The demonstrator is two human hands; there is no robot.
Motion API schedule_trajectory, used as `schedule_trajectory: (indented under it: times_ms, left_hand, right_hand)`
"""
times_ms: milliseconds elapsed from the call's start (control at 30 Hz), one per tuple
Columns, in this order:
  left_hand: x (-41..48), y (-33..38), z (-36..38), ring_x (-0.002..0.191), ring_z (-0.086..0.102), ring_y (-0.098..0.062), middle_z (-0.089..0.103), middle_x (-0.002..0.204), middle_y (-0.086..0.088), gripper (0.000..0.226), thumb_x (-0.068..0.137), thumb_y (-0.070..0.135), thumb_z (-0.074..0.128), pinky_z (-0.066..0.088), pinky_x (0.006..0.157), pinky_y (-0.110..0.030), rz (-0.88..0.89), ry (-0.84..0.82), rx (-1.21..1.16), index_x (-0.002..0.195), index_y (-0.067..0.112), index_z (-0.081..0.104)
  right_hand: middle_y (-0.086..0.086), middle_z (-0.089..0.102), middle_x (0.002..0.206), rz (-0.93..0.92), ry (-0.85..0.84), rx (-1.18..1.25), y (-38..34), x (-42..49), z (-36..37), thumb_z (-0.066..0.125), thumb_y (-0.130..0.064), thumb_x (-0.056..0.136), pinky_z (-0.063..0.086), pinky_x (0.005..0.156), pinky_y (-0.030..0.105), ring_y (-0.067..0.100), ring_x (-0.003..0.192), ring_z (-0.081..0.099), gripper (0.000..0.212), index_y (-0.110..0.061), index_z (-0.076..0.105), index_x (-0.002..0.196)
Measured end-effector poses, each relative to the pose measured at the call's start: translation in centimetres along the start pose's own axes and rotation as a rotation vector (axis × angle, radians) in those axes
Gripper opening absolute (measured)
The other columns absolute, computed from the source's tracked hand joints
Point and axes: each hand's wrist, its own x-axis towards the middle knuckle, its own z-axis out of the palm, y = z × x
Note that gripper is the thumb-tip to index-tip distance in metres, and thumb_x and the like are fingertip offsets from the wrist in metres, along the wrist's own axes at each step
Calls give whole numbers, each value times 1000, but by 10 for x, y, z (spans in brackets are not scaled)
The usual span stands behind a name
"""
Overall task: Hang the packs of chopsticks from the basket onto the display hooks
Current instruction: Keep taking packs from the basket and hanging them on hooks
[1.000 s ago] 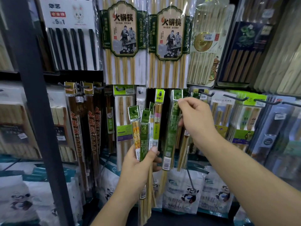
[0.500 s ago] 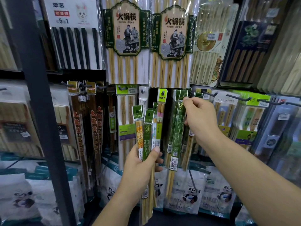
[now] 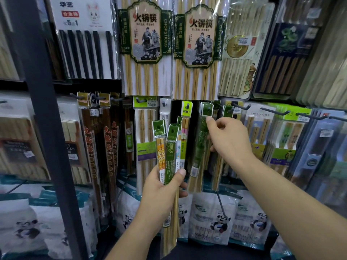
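My left hand (image 3: 161, 186) is shut on several slim chopstick packs (image 3: 170, 151), fanned upright: an orange-patterned one, a green one and a white one. My right hand (image 3: 227, 139) is raised to the right of them. Its thumb presses just below the header of a green chopstick pack (image 3: 200, 145), and its fingers curl behind the pack. That pack's header (image 3: 206, 109) sits with other green packs on a display hook that the cards hide. The basket is out of view.
Bare hook tips (image 3: 244, 106) stick out further right, above more hanging packs. Large hot-pot chopstick packs (image 3: 146, 44) hang overhead. A dark metal post (image 3: 48, 128) stands at the left, and panda-printed bags (image 3: 212, 218) fill the shelf below.
My right hand has lifted the green pack up and rightwards until its header joined the green packs on the hook. My left hand has kept its packs in about the same place.
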Motion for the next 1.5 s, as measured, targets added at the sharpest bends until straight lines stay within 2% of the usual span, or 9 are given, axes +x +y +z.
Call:
schedule_trajectory:
  times_ms: [167, 367, 567, 667, 767, 933, 1233, 1367, 1500]
  left_hand:
    - [-1, 2, 2, 70, 73, -20, 75, 80, -4, 15, 94, 17, 74, 62, 64, -32, -3, -16, 23, 108, 16, 68]
    - [-5, 3, 8, 72, 76, -25, 77, 83, -6, 15, 94, 11, 74, 62, 63, -32, -25, -100, 17, 105, 17, 66]
    - [-6, 1, 11, 77, 77, -29, 78, 85, -9, 18, 93, 12, 74, 62, 64, -34, -42, -143, -3, 108, 12, 66]
    - [-8, 2, 13, 81, 78, -32, 78, 87, -13, 31, 85, 26, 78, 62, 63, -34, -69, -171, -52, 108, 10, 66]
    - [-7, 2, 13, 85, 78, -20, 80, 92, -4, 29, 77, 40, 77, 61, 65, -28, -62, -151, 46, 99, 21, 71]
    - [-6, -5, 16, 69, 72, -24, 70, 75, -7, 13, 97, 15, 69, 61, 61, -34, -72, -125, -36, 105, 7, 64]
    - [-3, -13, 25, 59, 65, -20, 67, 69, -4, 15, 97, 21, 70, 56, 57, -30, -78, -123, -7, 104, 9, 65]
    - [-2, -13, 27, 54, 60, -17, 66, 65, 1, 7, 98, 23, 68, 54, 52, -27, -62, -151, 48, 100, 17, 67]
    - [0, -12, 29, 55, 60, -17, 66, 67, 2, 16, 100, 24, 66, 53, 52, -27, -40, -180, 61, 88, 34, 70]
  right_hand:
    - [1, 72, 68, 2, -39, -48, 4, -14, -2, 55, -46, 100, 61, 67, 44, 20, 61, 69, 37, -20, 66, 76]
    - [-1, 74, 74, -73, -284, 304, -4, -36, -1, 60, -34, 101, 48, 48, 15, 14, 49, 65, 22, -23, 71, 85]
    - [-2, 68, 64, 35, -303, 463, -6, -41, -3, 63, -24, 101, 42, 40, 16, 16, 45, 60, 20, -16, 71, 84]
    - [-5, 65, 62, 51, -262, 536, -4, -38, -12, 63, -20, 99, 41, 41, 16, 13, 46, 58, 24, -20, 70, 76]
    - [-8, 61, 57, 74, -130, 603, -1, -30, -23, 60, -16, 100, 39, 40, 18, 11, 44, 52, 36, -27, 69, 67]
    - [-8, 58, 56, 93, 41, 610, 3, -12, -39, 59, -18, 100, 39, 40, 20, 10, 41, 47, 36, -26, 69, 67]
    - [6, 52, 66, 82, 60, 490, 19, 3, -37, 60, -27, 100, 46, 55, 32, 19, 55, 48, 34, 4, 59, 85]
    - [4, 46, 60, 61, 102, 430, 21, 5, -36, 59, -25, 99, 45, 50, 22, 18, 53, 45, 37, -3, 51, 71]
    - [3, 46, 61, 29, 123, 392, 21, 6, -35, 60, -28, 99, 49, 62, 29, 20, 59, 47, 36, -1, 55, 75]
